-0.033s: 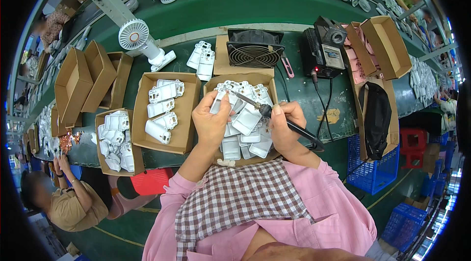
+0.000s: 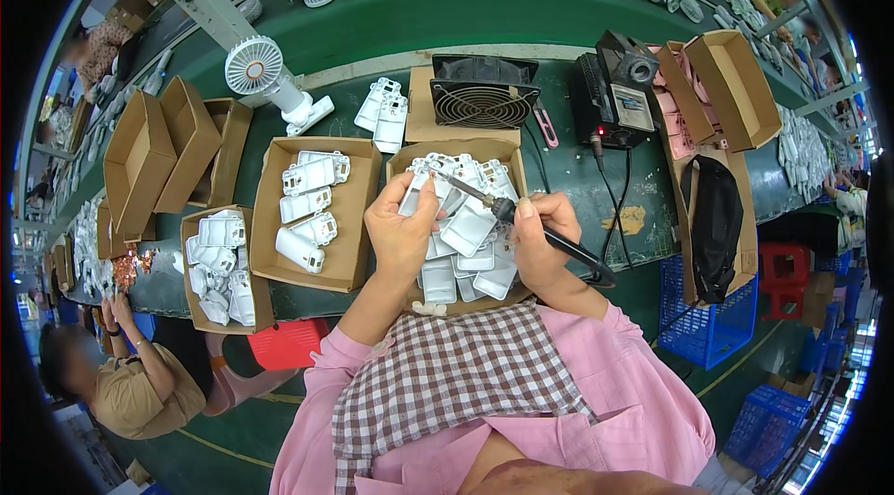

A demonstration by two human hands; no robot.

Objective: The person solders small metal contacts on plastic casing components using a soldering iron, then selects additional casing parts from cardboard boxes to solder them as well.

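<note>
My right hand (image 2: 543,239) is closed round the dark handle of a soldering iron (image 2: 504,210), whose metal shaft slants up and left. Its tip is at a white plastic housing (image 2: 411,195) pinched in my left hand (image 2: 401,223). Whether tip and part touch is too small to tell. Both hands are over a cardboard box (image 2: 507,149) heaped with similar white housings (image 2: 468,229). To the left, another cardboard box (image 2: 358,253) holds several housings with small fittings at one end.
A black fan (image 2: 484,90) stands behind the box. Right of it are a pink-handled cutter (image 2: 546,125) and a black soldering station (image 2: 610,104) with cables. A white handheld fan (image 2: 265,76) stands back left. A co-worker (image 2: 130,374) sits at left; a green conveyor (image 2: 391,15) runs behind.
</note>
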